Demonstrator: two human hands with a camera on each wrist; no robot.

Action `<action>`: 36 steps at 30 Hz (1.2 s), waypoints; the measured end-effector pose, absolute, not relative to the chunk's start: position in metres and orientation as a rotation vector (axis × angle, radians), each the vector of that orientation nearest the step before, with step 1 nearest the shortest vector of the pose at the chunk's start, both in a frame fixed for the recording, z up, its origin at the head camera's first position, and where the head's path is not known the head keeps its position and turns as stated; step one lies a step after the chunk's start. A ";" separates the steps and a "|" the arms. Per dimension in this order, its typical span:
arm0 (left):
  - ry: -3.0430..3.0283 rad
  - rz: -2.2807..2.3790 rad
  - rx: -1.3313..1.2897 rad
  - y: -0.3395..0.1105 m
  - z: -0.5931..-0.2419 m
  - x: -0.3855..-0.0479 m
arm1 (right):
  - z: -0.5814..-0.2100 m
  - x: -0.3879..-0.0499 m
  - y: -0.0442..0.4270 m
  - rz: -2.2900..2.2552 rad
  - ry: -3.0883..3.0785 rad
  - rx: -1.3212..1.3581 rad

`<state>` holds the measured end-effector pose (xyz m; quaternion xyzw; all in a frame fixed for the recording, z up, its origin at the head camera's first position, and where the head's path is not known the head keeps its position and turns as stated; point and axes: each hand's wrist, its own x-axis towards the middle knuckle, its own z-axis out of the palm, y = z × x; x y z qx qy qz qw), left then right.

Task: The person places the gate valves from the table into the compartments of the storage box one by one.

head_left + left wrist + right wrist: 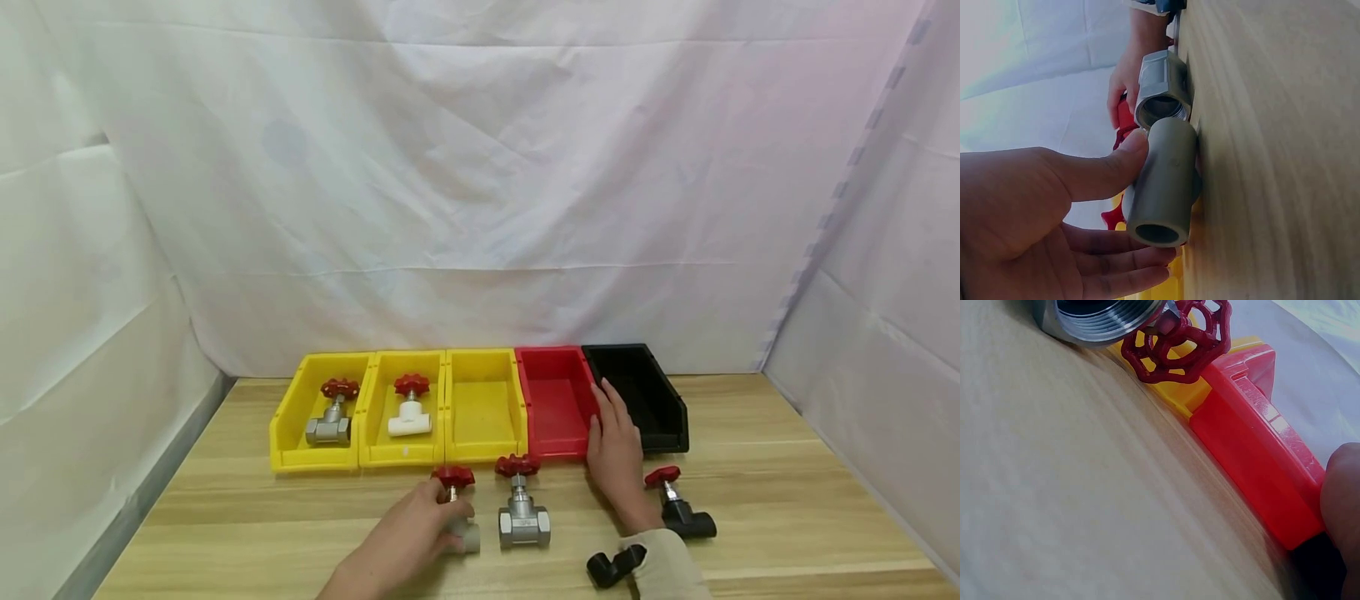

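My left hand [420, 527] is at a grey plastic valve [1164, 181] with a red handwheel [454, 477]; the thumb lies against its pipe body and the fingers reach round the far side. Just right of it a metal valve [523, 525] with a red handwheel [1179, 340] stands on the table. My right hand [617, 454] rests with extended fingers at the wall between the red bin [558, 450] and the black bin [663, 442]. Its fingertips are hard to make out against the bins. In the right wrist view only part of that hand shows.
Three yellow bins [315, 460] continue the row leftward. A metal valve [328, 429] lies in the leftmost, a white valve [410, 419] in the second. A black valve [688, 521] and a black elbow fitting [611, 568] lie near the right forearm. White cloth [480, 167] hangs behind.
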<state>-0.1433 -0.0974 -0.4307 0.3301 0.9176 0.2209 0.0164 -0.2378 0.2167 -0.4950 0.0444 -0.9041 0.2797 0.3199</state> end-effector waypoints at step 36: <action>2.964 0.405 0.939 -0.078 -0.442 -0.135 | -0.493 -0.237 0.216 0.744 -2.372 0.123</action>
